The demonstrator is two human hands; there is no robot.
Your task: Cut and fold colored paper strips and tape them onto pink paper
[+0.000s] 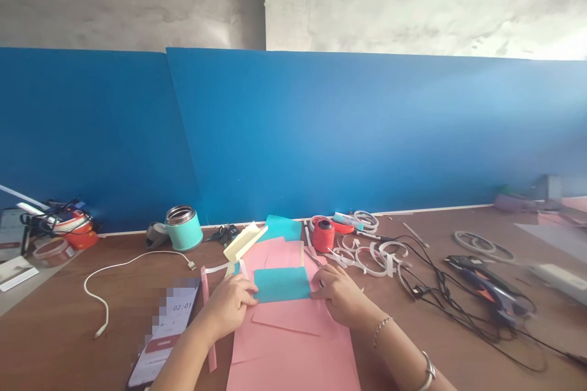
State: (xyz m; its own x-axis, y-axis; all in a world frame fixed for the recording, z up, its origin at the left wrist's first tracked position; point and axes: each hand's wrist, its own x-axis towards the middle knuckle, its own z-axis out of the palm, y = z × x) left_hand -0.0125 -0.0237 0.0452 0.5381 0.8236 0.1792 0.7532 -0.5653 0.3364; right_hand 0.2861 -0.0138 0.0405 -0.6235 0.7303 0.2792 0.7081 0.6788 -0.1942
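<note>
A small rectangle of blue paper [282, 285] lies between my hands, over sheets of pink paper [293, 354]. My left hand [232, 302] is closed at its left edge, thumb and fingers pressed on the lower corner. At the opposite edge my right hand [342, 294] has its fingertips on the lower right corner. A thin grey pointed piece of metal [313, 256] sticks out beyond the right hand's knuckles; whether the hand holds it, I cannot tell. Just past my left hand are a folded cream paper [245, 242] and white strips. Another blue sheet [284, 228] lies behind.
A phone [167, 330] and white cable [101, 293] lie left, with a turquoise cup [184, 229] behind. A red spool-like object [323, 236] and curled white strips [373, 258] sit right of the papers. Farther right are black cords and a glue gun [493, 293]. A blue partition [321, 134] stands behind.
</note>
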